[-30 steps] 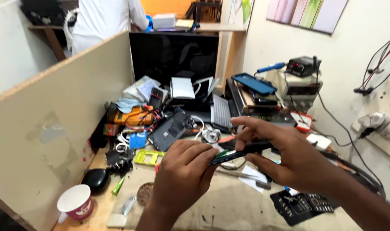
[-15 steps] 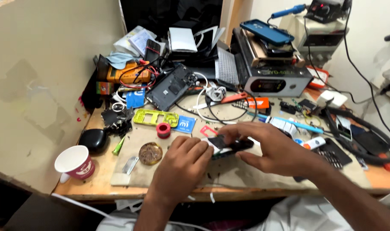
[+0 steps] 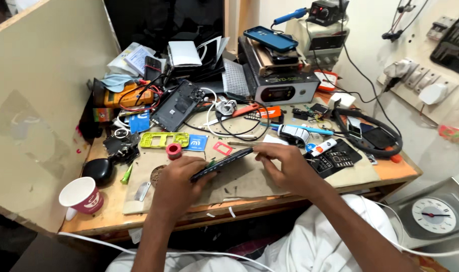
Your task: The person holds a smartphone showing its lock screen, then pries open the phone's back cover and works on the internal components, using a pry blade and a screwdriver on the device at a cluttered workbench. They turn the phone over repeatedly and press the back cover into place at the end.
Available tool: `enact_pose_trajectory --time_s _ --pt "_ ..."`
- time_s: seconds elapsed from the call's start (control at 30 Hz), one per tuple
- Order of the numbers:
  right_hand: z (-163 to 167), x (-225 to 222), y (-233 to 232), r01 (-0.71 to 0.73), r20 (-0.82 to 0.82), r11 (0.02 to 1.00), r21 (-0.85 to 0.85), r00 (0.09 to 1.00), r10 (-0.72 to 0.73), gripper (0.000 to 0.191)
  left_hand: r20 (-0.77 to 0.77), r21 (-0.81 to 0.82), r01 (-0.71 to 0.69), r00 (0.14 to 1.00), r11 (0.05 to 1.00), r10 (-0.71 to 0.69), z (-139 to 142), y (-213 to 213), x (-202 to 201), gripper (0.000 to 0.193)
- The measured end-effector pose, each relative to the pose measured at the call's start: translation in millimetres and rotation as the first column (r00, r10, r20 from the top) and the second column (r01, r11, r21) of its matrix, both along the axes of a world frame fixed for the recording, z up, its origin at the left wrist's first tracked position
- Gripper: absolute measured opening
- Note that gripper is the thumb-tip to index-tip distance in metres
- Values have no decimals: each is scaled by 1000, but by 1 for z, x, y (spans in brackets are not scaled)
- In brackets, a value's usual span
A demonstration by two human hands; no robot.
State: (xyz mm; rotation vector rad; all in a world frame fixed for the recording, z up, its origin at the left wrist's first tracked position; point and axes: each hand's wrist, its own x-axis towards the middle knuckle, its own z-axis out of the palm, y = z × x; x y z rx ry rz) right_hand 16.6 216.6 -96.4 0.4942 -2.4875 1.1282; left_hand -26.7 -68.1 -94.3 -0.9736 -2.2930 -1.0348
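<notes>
A phone repair workshop is shown: beyond the hands [image 3: 229, 174], the surface [image 3: 395, 168] is crowded with opened phones [image 3: 178, 105], loose keypads [image 3: 335, 160], cables [image 3: 229, 128], a soldering station [image 3: 322, 25] and a heating machine [image 3: 279, 75].

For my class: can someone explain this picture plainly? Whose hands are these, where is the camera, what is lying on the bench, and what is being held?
The camera sits on the person's head, looking down at a cluttered workbench. The left hand and right hand hold a slim dark phone edge-up between them. Around it lie a paper cup, a yellow-green phone frame, a red tape roll, an opened phone back and a grey box-shaped machine with cables.
</notes>
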Motion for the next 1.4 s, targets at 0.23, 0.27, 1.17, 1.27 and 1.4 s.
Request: enact_pose_trajectory --time_s 0.23,0.27,1.17,1.27,1.4 --pt "28 -11 1 -171 -57 952 253 980 191 41 44 66 33 998 997 -36 -6 -1 1 26" --pt "30 -13 2 -192 -33 945 264 978 208 41 31 75 42 999 996 -44 -7 -1 2 26" --pt "8 -28 18 -324 -52 675 663 879 474 59 60 21 133 989 991 -134 -11 -11 10 45" --pt "6 -30 20 -331 -76 708 624 876 476 59 177 45 177 967 983 -182 3 -21 20 41" --pt "12 -34 20 -357 27 734 578 907 420 64 212 8 129 969 992 -128 24 -52 35 41"
